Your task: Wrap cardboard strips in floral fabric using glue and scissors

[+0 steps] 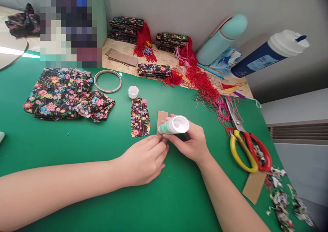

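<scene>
My right hand [192, 139] is closed round a white and green glue stick [167, 126], its round base facing up towards me. The stick's other end meets a narrow strip of brown cardboard [162, 115] lying on the green mat. At the near end of that strip, my left hand [145, 160] has its fingers pressed together, pinching or holding down the cardboard; the fingertips are partly hidden. Just left of the strip lies a small piece of black floral fabric [140, 117]. A white cap [133, 92] stands beyond the fabric.
Folded floral fabric [61, 93] and a tape roll [108, 81] lie left. Along the back are fabric bundles [153, 70] with red tassels [202, 81], a mint flask [221, 38] and a blue bottle [266, 54]. Scissors [241, 126], cardboard [254, 187] and fabric scraps [282, 201] lie right.
</scene>
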The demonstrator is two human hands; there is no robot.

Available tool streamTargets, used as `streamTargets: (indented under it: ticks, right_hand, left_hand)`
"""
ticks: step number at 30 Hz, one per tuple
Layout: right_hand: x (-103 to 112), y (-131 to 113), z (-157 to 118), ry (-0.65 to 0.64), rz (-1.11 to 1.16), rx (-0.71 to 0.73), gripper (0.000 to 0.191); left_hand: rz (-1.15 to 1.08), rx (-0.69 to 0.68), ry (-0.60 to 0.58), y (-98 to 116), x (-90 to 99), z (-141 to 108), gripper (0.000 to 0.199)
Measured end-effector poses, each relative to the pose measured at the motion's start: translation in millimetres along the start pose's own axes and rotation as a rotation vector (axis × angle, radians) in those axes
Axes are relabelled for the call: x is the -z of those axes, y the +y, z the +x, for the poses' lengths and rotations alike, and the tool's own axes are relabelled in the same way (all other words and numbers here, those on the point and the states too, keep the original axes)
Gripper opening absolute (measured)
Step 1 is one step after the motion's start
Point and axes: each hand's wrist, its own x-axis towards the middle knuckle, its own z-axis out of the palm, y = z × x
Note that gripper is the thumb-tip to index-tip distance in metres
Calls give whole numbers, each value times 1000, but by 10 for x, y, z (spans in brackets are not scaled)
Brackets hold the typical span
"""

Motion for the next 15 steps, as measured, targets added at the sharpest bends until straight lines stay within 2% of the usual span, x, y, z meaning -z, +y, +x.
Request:
streamTargets:
  ticks: [6,11,15]
  right_hand:
    - [4,16,10,33,-6,-20,32]
    - [12,13,8,-33,58,24,29]
    - [14,26,9,40,-12,-27,29]
  left_hand:
    - [54,-5,34,21,1,4,41]
    - [95,-11,87,34,4,11,38]
    - [116,-18,66,30,14,15,39]
